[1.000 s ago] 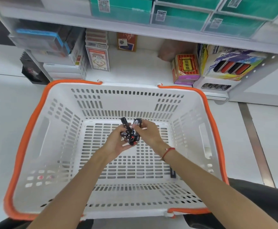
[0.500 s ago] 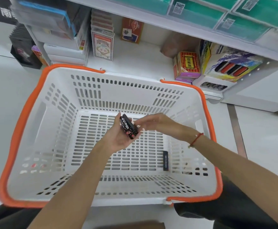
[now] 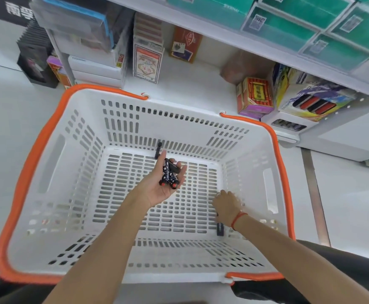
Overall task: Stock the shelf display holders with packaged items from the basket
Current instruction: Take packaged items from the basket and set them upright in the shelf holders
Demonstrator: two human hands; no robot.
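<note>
White slatted plastic basket with orange rim under both hands.
A small dark rectangular packet lies on its floor, just beside the right hand.

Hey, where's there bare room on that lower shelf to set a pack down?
Bare shelf floor lies between the upright card box and the red-and-purple box, behind the basket rim. The left end by the white stacked boxes and the right end by the lighter display are crowded.

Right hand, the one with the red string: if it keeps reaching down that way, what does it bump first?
Probably the small dark packet lying on the basket floor just under the right hand; depth is hard to judge.
</note>
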